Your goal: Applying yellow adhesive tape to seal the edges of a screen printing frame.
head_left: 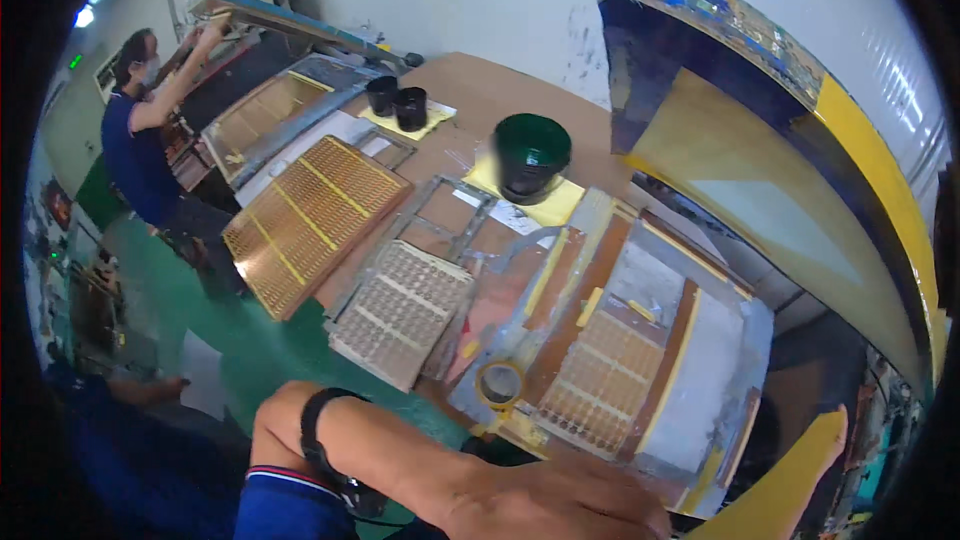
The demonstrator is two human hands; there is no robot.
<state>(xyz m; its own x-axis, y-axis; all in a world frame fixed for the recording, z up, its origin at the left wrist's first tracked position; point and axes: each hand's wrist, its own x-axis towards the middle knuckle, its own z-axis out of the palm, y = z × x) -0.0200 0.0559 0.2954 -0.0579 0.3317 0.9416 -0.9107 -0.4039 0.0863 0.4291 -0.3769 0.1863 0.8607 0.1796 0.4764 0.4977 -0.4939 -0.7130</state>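
My left hand [560, 500] reaches in from the lower edge, back upward, a black band around the arm. Its knuckles look bent; the fingertips and anything they grip are hidden below the picture. Just beyond lies a pale panel with rows of small cells [605, 370], set in a flat printing bed [690, 380]. A roll of tape [500, 382] rests at the bed's near left corner. To the right, a yellow flat piece [785, 480] rises from the lower edge, its hold hidden. Over the bed, a paint-stained screen frame [720, 20] stands tilted up. My right hand is out of view.
A green bucket [532, 150] stands on yellow paper behind the bed. Two black cups [410, 108] sit farther back. Left of the bed are a grey cell panel [405, 310] and an orange-brown perforated tray [315, 220]. A co-worker [150, 140] grips a raised frame at far left.
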